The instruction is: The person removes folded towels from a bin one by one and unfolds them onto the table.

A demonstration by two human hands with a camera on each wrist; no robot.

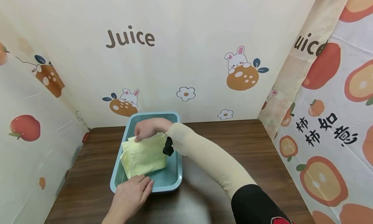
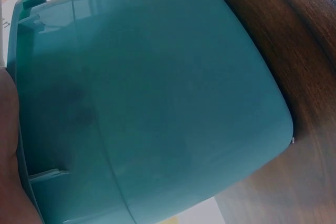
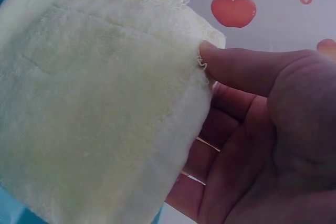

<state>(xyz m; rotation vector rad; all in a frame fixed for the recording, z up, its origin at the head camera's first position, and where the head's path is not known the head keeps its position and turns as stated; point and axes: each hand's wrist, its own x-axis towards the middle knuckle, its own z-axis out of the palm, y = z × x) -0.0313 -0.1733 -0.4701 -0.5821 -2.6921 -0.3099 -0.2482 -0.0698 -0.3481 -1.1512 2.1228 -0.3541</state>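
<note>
A folded pale yellow towel (image 1: 148,156) sits in a light blue plastic basin (image 1: 179,172), toward its left side. My right hand (image 1: 150,128) reaches over the basin and pinches the towel's far edge. In the right wrist view, the thumb (image 3: 236,69) presses on the front of the towel (image 3: 100,108) near a frayed corner, with the other fingers behind it. At the basin's near rim, my left hand (image 1: 131,193) grips the edge with its fingers hooked over. The left wrist view shows mostly the basin's outer wall (image 2: 157,93), with a sliver of the hand at left.
The basin stands on a dark wood-grain table (image 1: 227,146), near the back wall sheet (image 1: 186,55) printed with fruit and rabbits. Printed sheets also hang on both sides. A small black device (image 1: 168,147) hangs at the right wrist, over the basin.
</note>
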